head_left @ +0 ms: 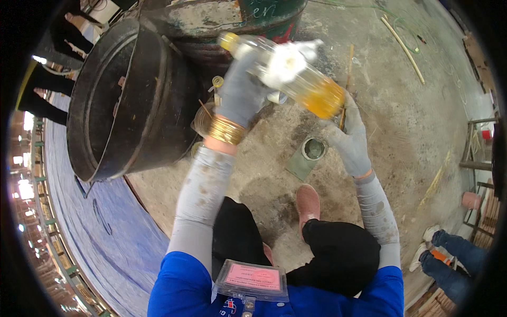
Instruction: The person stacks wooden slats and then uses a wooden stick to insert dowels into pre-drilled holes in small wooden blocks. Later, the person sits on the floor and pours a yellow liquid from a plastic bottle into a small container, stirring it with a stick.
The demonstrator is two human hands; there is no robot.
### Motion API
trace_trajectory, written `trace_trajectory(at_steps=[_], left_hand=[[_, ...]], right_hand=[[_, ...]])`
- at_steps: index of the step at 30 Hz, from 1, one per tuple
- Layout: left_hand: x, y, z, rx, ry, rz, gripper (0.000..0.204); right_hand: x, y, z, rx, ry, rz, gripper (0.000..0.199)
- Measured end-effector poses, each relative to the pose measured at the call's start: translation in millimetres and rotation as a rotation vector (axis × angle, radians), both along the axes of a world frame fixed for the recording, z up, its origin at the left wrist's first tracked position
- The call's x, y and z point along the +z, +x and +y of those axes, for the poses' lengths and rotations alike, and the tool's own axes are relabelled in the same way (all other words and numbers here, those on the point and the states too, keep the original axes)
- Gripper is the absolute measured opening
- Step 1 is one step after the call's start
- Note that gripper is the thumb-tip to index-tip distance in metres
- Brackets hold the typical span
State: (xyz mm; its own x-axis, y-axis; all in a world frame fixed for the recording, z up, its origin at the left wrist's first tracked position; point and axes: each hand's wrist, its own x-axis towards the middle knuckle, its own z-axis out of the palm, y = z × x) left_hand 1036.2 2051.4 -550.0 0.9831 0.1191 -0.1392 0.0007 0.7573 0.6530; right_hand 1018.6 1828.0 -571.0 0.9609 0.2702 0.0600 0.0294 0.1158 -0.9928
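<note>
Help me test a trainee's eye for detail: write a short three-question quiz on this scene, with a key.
1. What colour is the cap on the bottle? a) red b) yellow c) green
2. True or false: the left hand is nearer the cap than the right hand.
3. Fill in: the large black drum is on the picture's ____ side.

Key: 1. b; 2. true, the right hand is by the end with the orange-yellow liquid; 3. left.
</note>
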Motion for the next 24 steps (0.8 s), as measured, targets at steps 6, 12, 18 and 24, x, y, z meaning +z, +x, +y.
trace_trajectory(at_steps=[6,12,18,24], left_hand=[[-37,-58,-59,-0.305,-0.283,0.189,0.051],[-104,-150,-40,-0.646,0.644,0.222,0.046],[-166,-173,8,-0.372,1.182,0.494,0.045],[-173,-176,11,-0.490,1.472,0.407,0.060]], right_hand=[[26,-19,-36,-0.052,-0.100,0.063,0.058],[28,-36,-82,-0.098,-0.490,0.048,0.049],[-13,-41,-75,-0.027,-0.843,-0.040,0.057],[-44,-39,-68,-0.026,-1.052,-0.156,0.064]])
